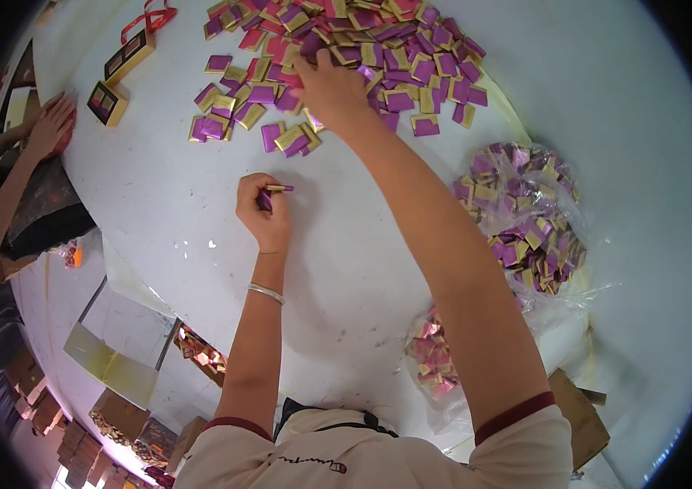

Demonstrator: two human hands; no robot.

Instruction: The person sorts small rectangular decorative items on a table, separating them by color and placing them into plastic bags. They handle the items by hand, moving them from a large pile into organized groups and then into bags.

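Observation:
My left hand is closed around small flat pieces wrapped in purple and gold foil, held above the white table. Farther forward, my right hand reaches into a large loose pile of similar foil-wrapped pieces, purple and gold with some red ones among them. Its thumb and fingers are spread at the pile; whether a piece is between them is hidden. A few pieces lie at the near edge of the pile, between my two hands.
Clear plastic bags of purple and gold pieces lie right of my right arm, a bag of pink pieces nearer. Two small gold-edged boxes and a red ribbon sit at upper left. Another person's hands rest at the left table edge.

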